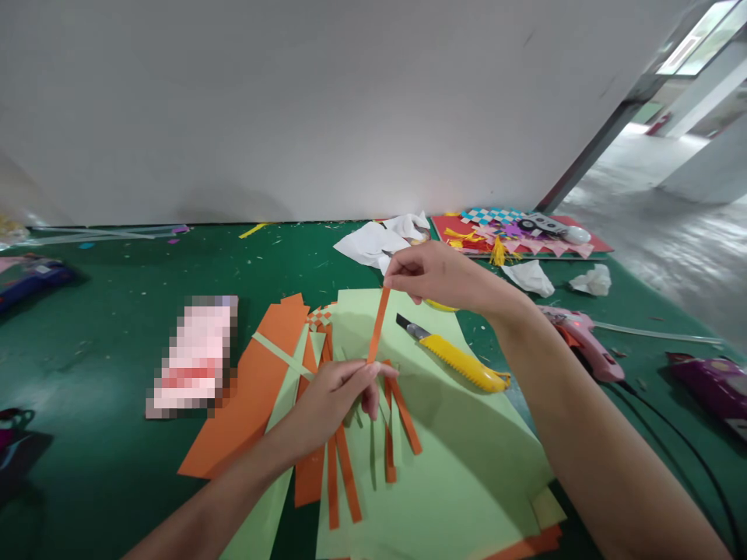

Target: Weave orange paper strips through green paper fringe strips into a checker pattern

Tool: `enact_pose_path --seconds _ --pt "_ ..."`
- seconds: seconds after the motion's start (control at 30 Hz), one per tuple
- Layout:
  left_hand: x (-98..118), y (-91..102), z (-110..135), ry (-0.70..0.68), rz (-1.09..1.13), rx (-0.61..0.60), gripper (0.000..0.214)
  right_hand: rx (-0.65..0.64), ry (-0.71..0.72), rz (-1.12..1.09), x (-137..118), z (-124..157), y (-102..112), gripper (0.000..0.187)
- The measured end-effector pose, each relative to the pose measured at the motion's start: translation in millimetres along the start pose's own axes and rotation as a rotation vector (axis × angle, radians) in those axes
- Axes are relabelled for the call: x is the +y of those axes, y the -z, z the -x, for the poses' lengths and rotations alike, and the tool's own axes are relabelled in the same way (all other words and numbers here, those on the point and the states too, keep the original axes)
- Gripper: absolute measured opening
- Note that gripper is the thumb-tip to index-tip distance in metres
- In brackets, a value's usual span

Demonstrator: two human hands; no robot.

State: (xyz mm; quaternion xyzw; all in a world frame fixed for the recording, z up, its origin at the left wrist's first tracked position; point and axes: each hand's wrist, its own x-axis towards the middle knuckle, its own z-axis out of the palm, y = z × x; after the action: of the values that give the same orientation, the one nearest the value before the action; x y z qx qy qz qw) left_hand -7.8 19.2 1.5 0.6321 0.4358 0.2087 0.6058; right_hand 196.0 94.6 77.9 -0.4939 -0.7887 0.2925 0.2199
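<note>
An orange paper strip is stretched between my two hands. My right hand pinches its upper end, and my left hand pinches the lower end between thumb and fingers. Below my left hand, several more orange strips and narrow green strips hang or lie fanned out; whether the hand grips them too is hidden. Beneath is a light green paper sheet. A yellow utility knife lies on it, blade out, to the right of the strip. A small orange and green woven piece sits beyond my left hand.
Orange paper and a pixelated pink object lie to the left. At right are a pink glue gun with a black cord, crumpled white paper and a purple item. A red board with paper decorations stands near the wall.
</note>
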Motion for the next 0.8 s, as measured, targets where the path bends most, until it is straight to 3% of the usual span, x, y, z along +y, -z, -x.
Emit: enact_pose_path --seconds 0.8 --pt "-0.7 0.9 0.8 -0.005 -0.044 -0.013 0.049 0.002 0.011 0.011 0.4 -0.6 -0.1 0.016"
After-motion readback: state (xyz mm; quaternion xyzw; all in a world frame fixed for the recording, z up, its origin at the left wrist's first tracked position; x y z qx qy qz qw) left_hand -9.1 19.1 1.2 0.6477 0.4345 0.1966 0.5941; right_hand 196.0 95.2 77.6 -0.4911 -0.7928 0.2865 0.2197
